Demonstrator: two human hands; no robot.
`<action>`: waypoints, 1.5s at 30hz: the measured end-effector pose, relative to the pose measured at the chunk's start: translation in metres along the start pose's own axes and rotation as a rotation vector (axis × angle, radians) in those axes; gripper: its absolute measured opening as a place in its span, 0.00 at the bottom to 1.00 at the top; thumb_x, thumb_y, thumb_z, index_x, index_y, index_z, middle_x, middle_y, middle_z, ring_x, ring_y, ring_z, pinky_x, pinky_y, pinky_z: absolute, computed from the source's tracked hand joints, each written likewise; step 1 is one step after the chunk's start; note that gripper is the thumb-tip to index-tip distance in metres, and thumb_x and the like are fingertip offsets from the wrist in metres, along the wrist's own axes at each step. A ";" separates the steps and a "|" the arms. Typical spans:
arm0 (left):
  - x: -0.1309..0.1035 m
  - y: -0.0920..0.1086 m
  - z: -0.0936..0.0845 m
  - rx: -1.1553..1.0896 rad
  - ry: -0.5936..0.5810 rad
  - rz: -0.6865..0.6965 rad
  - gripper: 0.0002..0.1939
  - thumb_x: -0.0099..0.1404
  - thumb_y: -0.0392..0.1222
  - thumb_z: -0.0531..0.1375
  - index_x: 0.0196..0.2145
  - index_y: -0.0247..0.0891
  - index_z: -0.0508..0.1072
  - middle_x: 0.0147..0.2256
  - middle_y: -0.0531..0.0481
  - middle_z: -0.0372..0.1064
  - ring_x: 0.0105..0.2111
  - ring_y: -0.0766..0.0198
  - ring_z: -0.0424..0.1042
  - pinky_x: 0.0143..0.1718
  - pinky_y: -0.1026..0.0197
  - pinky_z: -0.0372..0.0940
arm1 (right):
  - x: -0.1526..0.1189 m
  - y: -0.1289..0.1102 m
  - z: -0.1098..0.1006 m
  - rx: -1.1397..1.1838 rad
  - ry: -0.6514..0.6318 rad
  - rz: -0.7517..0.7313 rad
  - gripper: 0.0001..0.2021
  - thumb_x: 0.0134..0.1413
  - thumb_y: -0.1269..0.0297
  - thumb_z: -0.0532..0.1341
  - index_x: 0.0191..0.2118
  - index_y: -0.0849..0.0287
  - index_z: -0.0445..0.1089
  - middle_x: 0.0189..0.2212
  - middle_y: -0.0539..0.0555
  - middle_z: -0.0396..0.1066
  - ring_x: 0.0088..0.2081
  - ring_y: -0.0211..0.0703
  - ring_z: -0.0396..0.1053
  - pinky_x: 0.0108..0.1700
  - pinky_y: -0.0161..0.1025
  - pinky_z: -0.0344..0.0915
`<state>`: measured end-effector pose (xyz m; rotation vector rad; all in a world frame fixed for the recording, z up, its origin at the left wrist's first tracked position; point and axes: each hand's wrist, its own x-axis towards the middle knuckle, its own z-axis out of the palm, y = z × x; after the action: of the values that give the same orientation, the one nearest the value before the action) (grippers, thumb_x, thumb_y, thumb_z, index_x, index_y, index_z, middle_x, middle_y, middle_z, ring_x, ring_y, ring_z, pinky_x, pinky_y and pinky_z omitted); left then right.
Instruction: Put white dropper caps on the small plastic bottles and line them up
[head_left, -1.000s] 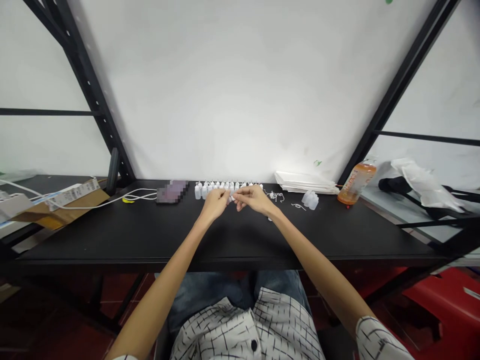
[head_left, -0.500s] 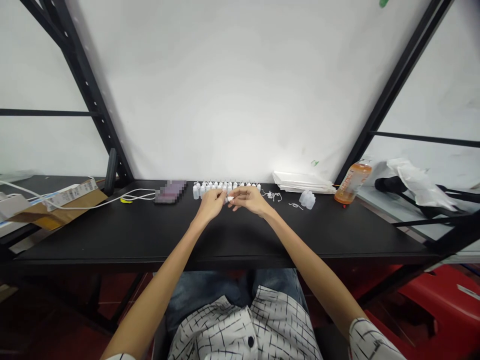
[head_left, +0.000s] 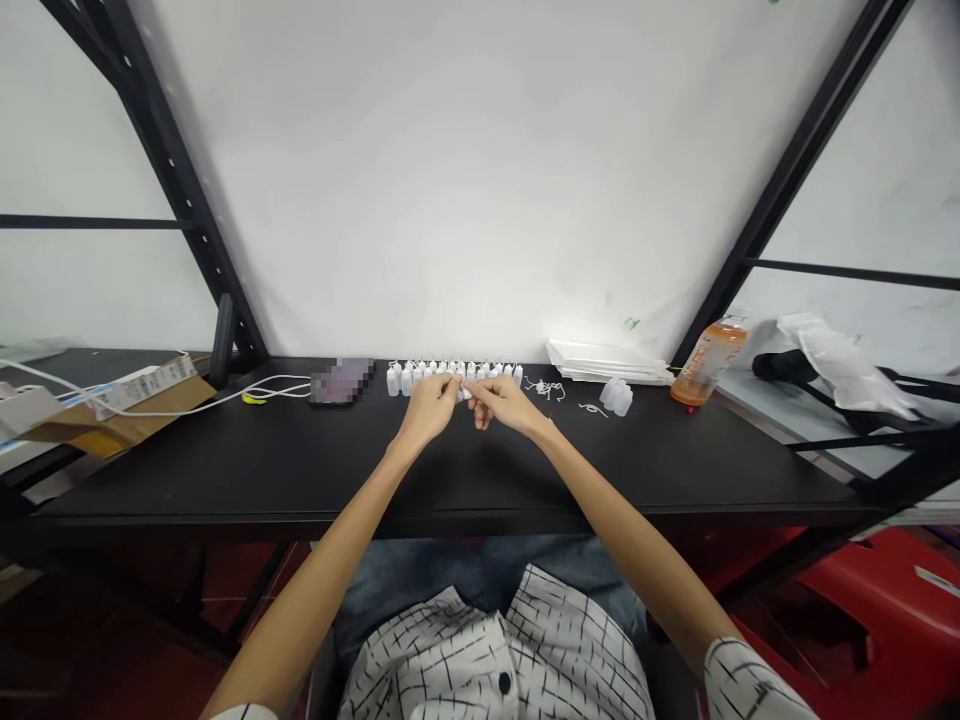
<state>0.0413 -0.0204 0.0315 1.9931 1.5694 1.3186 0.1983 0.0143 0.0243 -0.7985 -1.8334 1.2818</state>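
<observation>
My left hand and my right hand meet over the middle of the black table. Thumbs and fingers of both are pinched together on a small white piece, mostly covered by the fingertips. Right behind them stands a row of small white bottle-like pieces with thin tips, partly hidden by my hands. To the right of my right hand lie thin white strings, and further right a cluster of translucent white pieces.
A stack of white sheets and a bottle of orange drink are at the back right. On the left are a blurred-out phone-like object, a white cable, a yellow scrap and an opened cardboard box.
My fingertips have drawn closer together around the small white piece, which shows less now. The right hand's fingers have curled in. The camera view has shifted slightly.
</observation>
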 end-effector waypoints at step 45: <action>0.001 -0.007 0.002 -0.046 0.014 -0.021 0.15 0.70 0.46 0.49 0.26 0.40 0.64 0.19 0.55 0.64 0.21 0.63 0.66 0.30 0.60 0.58 | -0.008 -0.007 -0.003 0.124 0.015 -0.113 0.22 0.41 0.48 0.73 0.33 0.64 0.76 0.24 0.52 0.73 0.23 0.38 0.72 0.29 0.38 0.75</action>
<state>0.0386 -0.0159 0.0261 1.9393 1.5475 1.3514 0.2041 0.0072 0.0297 -0.6273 -1.7431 1.2990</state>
